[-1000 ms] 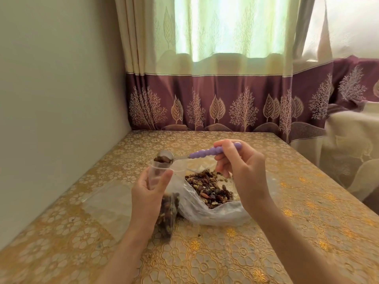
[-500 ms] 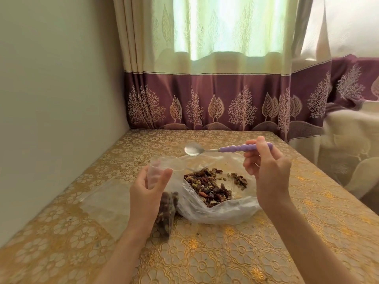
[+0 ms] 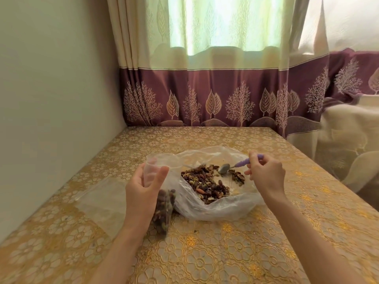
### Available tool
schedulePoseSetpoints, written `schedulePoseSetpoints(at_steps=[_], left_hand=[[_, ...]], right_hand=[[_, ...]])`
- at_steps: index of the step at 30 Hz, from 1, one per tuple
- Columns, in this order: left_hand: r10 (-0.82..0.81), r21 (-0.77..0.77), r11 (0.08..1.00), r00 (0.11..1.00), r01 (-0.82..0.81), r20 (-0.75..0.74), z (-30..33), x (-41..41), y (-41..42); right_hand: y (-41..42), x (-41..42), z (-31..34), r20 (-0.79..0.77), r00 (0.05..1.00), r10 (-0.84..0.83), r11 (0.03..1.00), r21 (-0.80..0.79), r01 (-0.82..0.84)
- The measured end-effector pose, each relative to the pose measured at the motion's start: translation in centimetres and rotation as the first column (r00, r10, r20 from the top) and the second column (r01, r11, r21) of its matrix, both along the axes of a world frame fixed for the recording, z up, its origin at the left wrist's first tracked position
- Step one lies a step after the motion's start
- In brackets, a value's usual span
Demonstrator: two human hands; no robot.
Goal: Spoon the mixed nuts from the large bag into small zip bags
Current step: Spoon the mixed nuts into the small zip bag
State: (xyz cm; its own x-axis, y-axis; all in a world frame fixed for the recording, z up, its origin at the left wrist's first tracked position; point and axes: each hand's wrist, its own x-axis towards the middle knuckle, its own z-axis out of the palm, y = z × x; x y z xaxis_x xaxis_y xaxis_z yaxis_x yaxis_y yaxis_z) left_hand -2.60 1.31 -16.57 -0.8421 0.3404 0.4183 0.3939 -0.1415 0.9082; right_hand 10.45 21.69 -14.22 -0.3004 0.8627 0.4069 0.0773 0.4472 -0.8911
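A large clear plastic bag (image 3: pixel 217 210) lies open in the middle of the table with a pile of mixed nuts (image 3: pixel 205 183) inside. My left hand (image 3: pixel 143 191) grips a small zip bag (image 3: pixel 162 214) upright beside it, thumb and fingers holding its mouth open; nuts fill its lower part. My right hand (image 3: pixel 266 175) pinches the purple handle of a spoon (image 3: pixel 233 166). The spoon's metal bowl is down inside the large bag, among the nuts, and looks empty.
More flat clear zip bags (image 3: pixel 98 199) lie on the gold floral tablecloth (image 3: pixel 205 259) left of my left hand. A wall runs along the table's left side, a curtain hangs at the back, and the table's right edge drops off.
The spoon emptied its nuts into the small zip bag, then my right hand swung it right and lowered it into the large bag. My left hand has kept the small bag still.
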Motion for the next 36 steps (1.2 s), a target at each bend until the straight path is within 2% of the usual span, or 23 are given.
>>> schedulePoseSetpoints(at_steps=[5,12,17,26,36], left_hand=[[-0.003,-0.004,1.000,1.000,0.003,0.004,0.1,0.1,0.0],[-0.002,0.005,1.000,1.000,0.002,0.000,0.1,-0.1,0.0],[-0.004,0.001,1.000,1.000,0.004,-0.001,0.1,0.0,-0.1],[-0.007,-0.004,1.000,1.000,0.007,-0.001,0.2,0.1,-0.1],[-0.004,-0.005,1.000,1.000,0.004,0.005,0.4,0.4,0.0]], right_hand=[[0.4,-1.0,-0.1,-0.036,0.986,0.161,0.932,-0.324,-0.164],[0.0,-0.8,0.0,-0.226,0.939,0.258,0.805,-0.488,-0.338],[-0.3,-0.3,0.3,-0.250,0.943,0.221,0.790,-0.520,-0.323],[-0.4,1.2,0.9,-0.271,0.956,0.107,0.822,-0.516,-0.239],[-1.1,2.5,3.6,-0.388,0.909,0.154,0.852,-0.414,-0.321]])
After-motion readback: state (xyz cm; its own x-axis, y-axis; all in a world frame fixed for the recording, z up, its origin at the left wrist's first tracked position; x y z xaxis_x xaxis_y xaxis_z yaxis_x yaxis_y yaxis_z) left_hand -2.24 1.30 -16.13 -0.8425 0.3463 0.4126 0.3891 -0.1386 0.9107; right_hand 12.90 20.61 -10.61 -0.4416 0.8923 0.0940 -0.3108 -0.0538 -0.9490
